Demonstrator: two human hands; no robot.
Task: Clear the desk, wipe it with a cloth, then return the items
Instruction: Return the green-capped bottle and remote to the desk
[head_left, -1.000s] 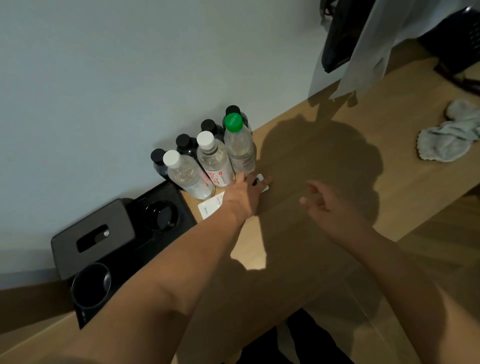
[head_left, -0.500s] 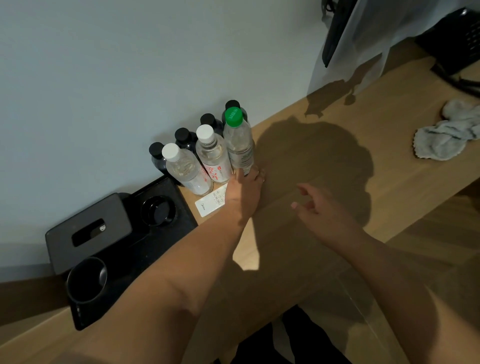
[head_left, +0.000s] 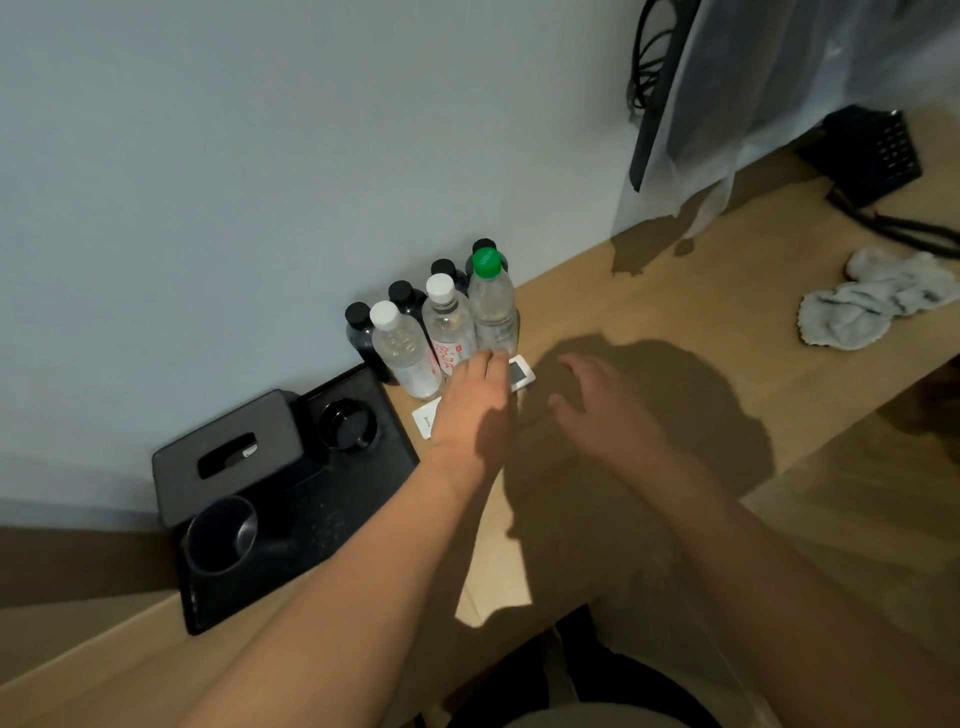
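- Since the frames just before, the right hand (head_left: 597, 410) has moved in from open table toward the bottles, and the small white device (head_left: 519, 373) shows again beside the left hand's fingertips.
- The left hand (head_left: 475, 400) lies flat over the white card (head_left: 425, 420) at the foot of the bottles, fingers straight and touching the device's near edge; its grip is released and holds nothing.
- The right hand hovers just beside it, fingers spread and relaxed, its grip likewise released.
- Judged from how things lie, this is the return step: the items stand grouped at the wall and the cloth (head_left: 872, 306) lies crumpled well apart on the right.
- The next move probably calls for squaring the card and device against the bottles without knocking them over.
- The green-capped bottle (head_left: 491, 306) and two white-capped bottles (head_left: 449, 327) are clear plastic; their fill level cannot be told. Dark bottles (head_left: 361, 332) stand behind, contents hidden.
- On the black tray (head_left: 353, 514) sit a dark cup (head_left: 221, 535), apparently empty, a round dish (head_left: 348, 425) and a tissue box (head_left: 228, 454).
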